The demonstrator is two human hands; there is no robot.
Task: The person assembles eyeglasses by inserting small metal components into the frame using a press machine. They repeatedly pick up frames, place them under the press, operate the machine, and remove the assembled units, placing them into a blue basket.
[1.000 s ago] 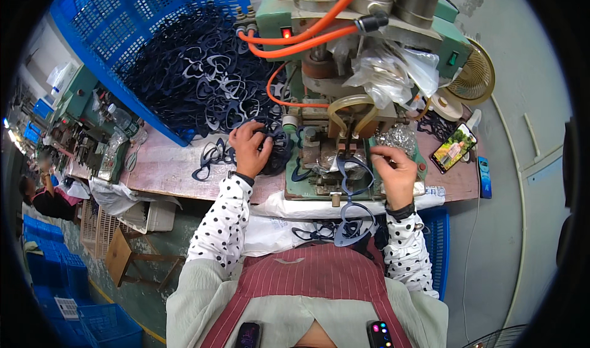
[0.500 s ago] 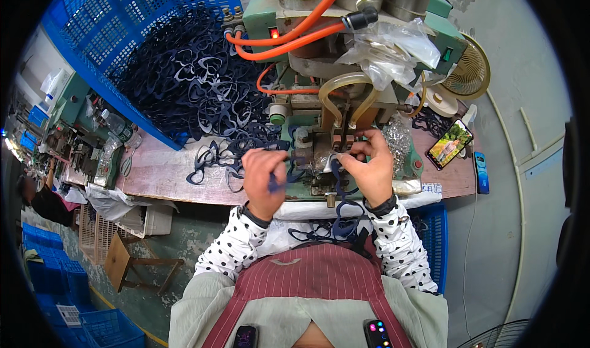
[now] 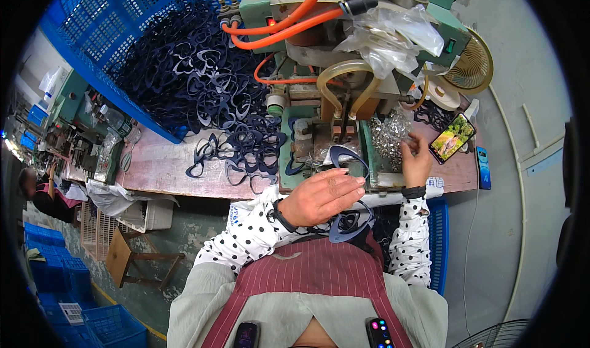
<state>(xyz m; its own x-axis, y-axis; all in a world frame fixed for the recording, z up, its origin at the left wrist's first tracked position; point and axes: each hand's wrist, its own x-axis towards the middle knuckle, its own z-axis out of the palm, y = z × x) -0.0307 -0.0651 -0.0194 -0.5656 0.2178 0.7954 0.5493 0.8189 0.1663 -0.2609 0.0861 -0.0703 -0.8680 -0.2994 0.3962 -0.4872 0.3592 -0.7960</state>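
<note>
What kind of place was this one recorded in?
Most likely a small factory workstation. A green press-like machine with orange hoses stands on a worn bench, and a blue crate spills dark heart-shaped frame parts. More blue crates sit on the floor.

Polka-dot sleeves (image 3: 258,240) (striped maroon apron (image 3: 307,286))

A phone (image 3: 453,138) with a lit green-and-orange screen lies tilted at the bench's right end, just beside a clear bag of small silvery parts (image 3: 389,134), with crumpled clear plastic bags (image 3: 393,34) draped over the machine above.
</note>
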